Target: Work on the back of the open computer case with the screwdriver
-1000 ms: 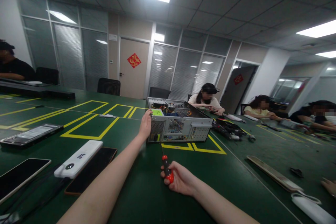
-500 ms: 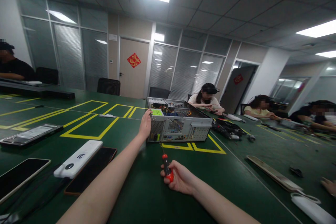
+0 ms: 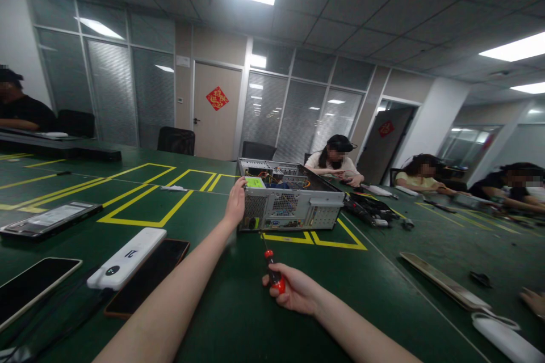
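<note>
An uncovered computer case (image 3: 298,210) lies on the green table, its back panel with vents and ports facing me. Wires and parts show inside, and a bright green label marks the power supply (image 3: 254,182) at its near left corner. Against the case's left side rests my left hand (image 3: 235,202), fingers stretched along the metal. My right hand (image 3: 293,289) is closed around the red and black handle of a screwdriver (image 3: 271,264). The screwdriver's thin shaft points away from me, toward the bottom edge of the back panel; whether its tip touches anything is hard to see.
At left lie a hard drive (image 3: 51,219), a white power bank (image 3: 128,258), a dark phone (image 3: 147,278) and another phone (image 3: 38,286) with cables. Black parts (image 3: 370,210) sit right of the case. Beyond it works a person (image 3: 334,161). A long phone-like slab (image 3: 445,281) lies at right.
My right hand and the screwdriver handle have shifted very slightly to the right. The left hand and the computer case stay where they were.
</note>
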`<state>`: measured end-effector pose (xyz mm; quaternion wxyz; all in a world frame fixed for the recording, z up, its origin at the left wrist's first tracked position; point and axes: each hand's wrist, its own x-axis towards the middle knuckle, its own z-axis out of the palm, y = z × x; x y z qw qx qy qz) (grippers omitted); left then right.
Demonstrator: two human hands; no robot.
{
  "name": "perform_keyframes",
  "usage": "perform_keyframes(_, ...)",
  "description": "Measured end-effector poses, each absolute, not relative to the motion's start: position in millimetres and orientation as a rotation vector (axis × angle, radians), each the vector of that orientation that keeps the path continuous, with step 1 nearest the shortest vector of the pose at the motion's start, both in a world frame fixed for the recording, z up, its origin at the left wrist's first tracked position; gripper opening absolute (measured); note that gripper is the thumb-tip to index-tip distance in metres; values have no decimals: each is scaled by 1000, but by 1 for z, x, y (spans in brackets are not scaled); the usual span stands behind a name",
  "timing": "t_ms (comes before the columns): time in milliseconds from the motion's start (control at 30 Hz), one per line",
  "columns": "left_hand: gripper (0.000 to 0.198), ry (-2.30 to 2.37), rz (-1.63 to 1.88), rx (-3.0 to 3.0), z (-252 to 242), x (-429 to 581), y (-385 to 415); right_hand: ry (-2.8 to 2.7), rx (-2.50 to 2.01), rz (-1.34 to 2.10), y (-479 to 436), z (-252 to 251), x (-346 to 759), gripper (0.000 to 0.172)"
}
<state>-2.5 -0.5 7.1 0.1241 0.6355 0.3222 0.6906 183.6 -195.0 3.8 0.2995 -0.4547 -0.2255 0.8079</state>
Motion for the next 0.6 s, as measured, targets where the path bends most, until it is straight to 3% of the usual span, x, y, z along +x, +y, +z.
perform_keyframes(167,50,939,2015,1846,7,-2,-1,-482,-1244,2056,-193,8,190,12)
perform_keyframes(433,48,924,2023,1829,6,-2,1,-303,-1126,2087,-195,8,187,41)
perform_keyframes(600,48,931,2013,1853,6,-2,-1,-285,-1174,2052,-193,12,191,26)
